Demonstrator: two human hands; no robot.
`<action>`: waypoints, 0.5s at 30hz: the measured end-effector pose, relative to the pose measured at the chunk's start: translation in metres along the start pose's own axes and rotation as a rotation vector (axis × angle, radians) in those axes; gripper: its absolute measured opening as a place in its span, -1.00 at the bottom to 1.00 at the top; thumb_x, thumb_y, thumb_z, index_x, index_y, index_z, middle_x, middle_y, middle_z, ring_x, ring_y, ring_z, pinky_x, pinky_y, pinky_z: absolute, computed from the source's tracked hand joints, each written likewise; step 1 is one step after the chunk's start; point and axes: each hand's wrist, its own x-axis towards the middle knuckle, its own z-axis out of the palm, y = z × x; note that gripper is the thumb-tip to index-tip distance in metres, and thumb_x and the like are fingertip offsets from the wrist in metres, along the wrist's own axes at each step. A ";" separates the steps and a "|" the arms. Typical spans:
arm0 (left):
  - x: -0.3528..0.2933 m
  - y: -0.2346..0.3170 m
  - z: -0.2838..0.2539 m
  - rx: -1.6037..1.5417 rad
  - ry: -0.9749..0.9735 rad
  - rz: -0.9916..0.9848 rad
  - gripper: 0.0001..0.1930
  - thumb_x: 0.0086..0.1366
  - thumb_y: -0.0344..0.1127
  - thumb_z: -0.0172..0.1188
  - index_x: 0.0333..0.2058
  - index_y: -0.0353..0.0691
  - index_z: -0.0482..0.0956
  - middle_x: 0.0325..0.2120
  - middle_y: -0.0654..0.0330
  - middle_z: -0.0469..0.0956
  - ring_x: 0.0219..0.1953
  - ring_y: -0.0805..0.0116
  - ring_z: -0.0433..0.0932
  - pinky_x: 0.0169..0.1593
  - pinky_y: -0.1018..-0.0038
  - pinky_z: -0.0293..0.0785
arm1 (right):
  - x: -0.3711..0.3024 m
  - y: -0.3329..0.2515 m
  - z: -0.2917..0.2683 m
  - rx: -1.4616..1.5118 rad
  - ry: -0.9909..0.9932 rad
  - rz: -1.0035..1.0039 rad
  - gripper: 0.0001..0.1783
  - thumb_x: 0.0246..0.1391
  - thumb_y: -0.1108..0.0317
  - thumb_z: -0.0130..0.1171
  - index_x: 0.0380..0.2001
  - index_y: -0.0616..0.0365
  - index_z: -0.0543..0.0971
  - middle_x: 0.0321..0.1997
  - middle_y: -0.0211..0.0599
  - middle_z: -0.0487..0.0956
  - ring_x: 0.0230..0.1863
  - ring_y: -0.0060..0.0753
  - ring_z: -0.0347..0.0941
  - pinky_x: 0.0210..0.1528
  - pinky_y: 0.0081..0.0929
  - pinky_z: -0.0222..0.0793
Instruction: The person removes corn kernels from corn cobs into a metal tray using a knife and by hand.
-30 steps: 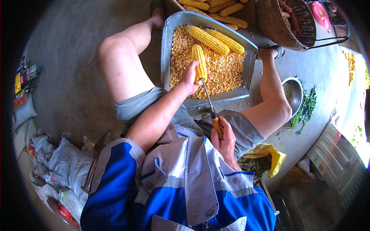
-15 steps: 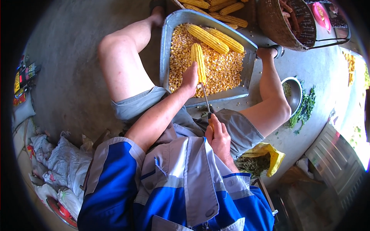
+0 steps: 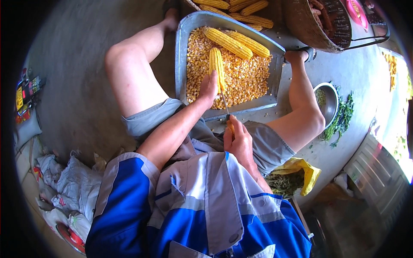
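Note:
My left hand [image 3: 208,89] is wrapped round an ear of yellow corn [image 3: 217,66], held tilted over a metal pan [image 3: 181,47]. My right hand [image 3: 240,139] grips the yellow and black handle of a screwdriver [image 3: 225,103]. Its thin shaft points up at the ear's lower end and meets it there; whether the tip is under the kernels or beside them I cannot tell. Loose corn kernels [image 3: 254,79] cover the pan's floor. Two whole ears [image 3: 227,43] lie on them at the far side, side by side. The pan sits between my legs.
Beyond the pan lies a pile of corn ears [image 3: 251,19]. A wicker basket [image 3: 301,26] with reddish cobs stands at the far right. A metal bowl [image 3: 331,103] and green leaves [image 3: 344,116] are right of my leg. White sacks [image 3: 77,185] lie at left, a yellow bag [image 3: 310,180] near my right hip.
My right hand has moved up and slightly left with the screwdriver, nearer the ear, and less of the shaft shows. My left hand still holds the same ear. The whole view has shifted slightly.

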 end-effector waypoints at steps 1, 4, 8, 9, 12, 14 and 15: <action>-0.003 0.005 0.003 0.056 0.026 0.016 -0.48 0.44 0.14 -0.18 -0.17 -0.28 0.43 -0.37 0.15 0.49 -0.33 0.38 0.47 -0.26 0.39 0.42 | 0.007 0.001 0.001 -0.002 -0.001 0.012 -0.56 0.08 0.51 0.06 0.08 0.27 0.40 -0.23 0.18 0.56 -0.28 0.25 0.54 -0.24 -0.05 0.50; -0.016 0.020 0.012 0.146 0.072 0.017 -0.46 0.42 0.15 -0.16 -0.14 -0.31 0.43 -0.33 0.12 0.50 -0.30 0.34 0.48 -0.23 0.36 0.42 | 0.018 0.019 0.017 0.004 0.115 -0.114 -0.60 0.09 0.51 0.07 0.03 0.26 0.41 -0.27 0.17 0.56 -0.30 0.26 0.54 -0.25 -0.06 0.49; -0.005 0.002 0.000 0.151 0.114 0.083 -0.46 0.40 0.14 -0.14 -0.08 -0.30 0.43 -0.29 0.08 0.52 -0.25 0.28 0.52 -0.18 0.31 0.43 | 0.040 0.023 0.032 0.124 0.135 -0.065 -0.64 0.09 0.48 0.10 -0.01 0.27 0.42 -0.28 0.18 0.58 -0.23 0.24 0.55 -0.21 -0.11 0.49; -0.002 0.002 0.001 0.192 0.111 0.095 -0.45 0.40 0.15 -0.14 -0.06 -0.30 0.43 -0.29 0.08 0.52 -0.24 0.29 0.51 -0.17 0.32 0.43 | 0.050 0.024 0.030 0.128 0.133 -0.063 -0.63 0.10 0.46 0.11 0.00 0.27 0.41 -0.24 0.20 0.58 -0.20 0.24 0.55 -0.17 -0.12 0.49; 0.001 0.002 0.005 0.127 0.078 0.070 -0.47 0.39 0.14 -0.09 -0.03 -0.27 0.43 -0.27 0.11 0.51 -0.21 0.33 0.50 -0.14 0.36 0.43 | 0.038 0.026 0.027 0.084 0.066 0.009 -0.58 0.12 0.46 0.13 0.07 0.25 0.40 -0.21 0.15 0.60 -0.17 0.10 0.60 -0.14 -0.24 0.50; -0.004 0.000 0.005 -0.079 0.026 -0.018 -0.51 0.39 0.12 -0.02 0.00 -0.21 0.42 -0.24 0.16 0.50 -0.18 0.42 0.48 -0.11 0.44 0.43 | 0.036 0.025 0.019 0.089 0.027 0.023 -0.55 0.12 0.45 0.13 0.09 0.25 0.39 -0.19 0.16 0.60 -0.16 0.10 0.60 -0.13 -0.23 0.50; 0.005 0.005 0.004 0.010 0.075 -0.129 -0.50 0.37 0.14 0.02 0.01 -0.19 0.43 -0.27 0.15 0.50 -0.26 0.38 0.52 -0.24 0.40 0.51 | 0.038 0.021 0.016 0.099 -0.008 0.029 -0.53 0.12 0.45 0.12 0.12 0.24 0.37 -0.16 0.17 0.59 -0.14 0.10 0.59 -0.12 -0.21 0.50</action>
